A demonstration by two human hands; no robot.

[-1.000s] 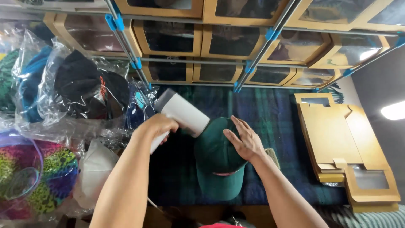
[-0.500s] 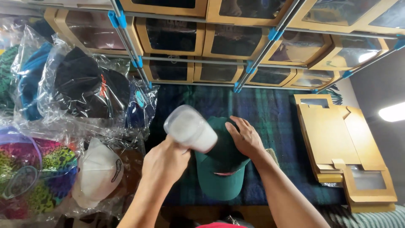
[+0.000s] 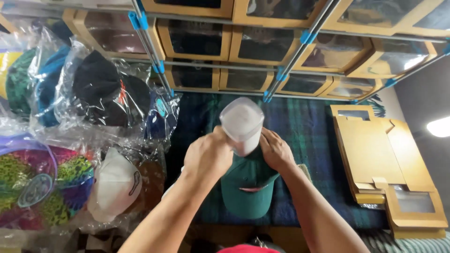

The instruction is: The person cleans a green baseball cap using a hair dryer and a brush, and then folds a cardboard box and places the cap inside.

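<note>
Dark green-and-blue plaid cloth (image 3: 309,140) covers the work surface, with rows of tan cardboard window boxes (image 3: 197,37) on a grey metal rack with blue clips (image 3: 151,51) filling the far side from ten to two o'clock; at the middle of the cloth lies a dark green fabric baseball cap (image 3: 247,187), its brim pointing to six o'clock; the left hand (image 3: 208,157) is closed in a full grip around the handle of a white handheld garment steamer with a clear plastic end (image 3: 242,122), which stands over the crown of the cap at twelve o'clock from the brim; whether the steamer's head touches the fabric cannot be told; the right hand (image 3: 275,151) lies flat and open on the crown at two o'clock from the brim, fingers together against the steamer's side, gripping nothing; at three o'clock a stack of flattened tan cardboard boxes (image 3: 370,154) rests on the cloth; at nine o'clock sit clear plastic bags holding dark caps (image 3: 103,93), a white cap in a bag (image 3: 115,185) and a bright multicoloured patterned cap (image 3: 42,187)
</note>
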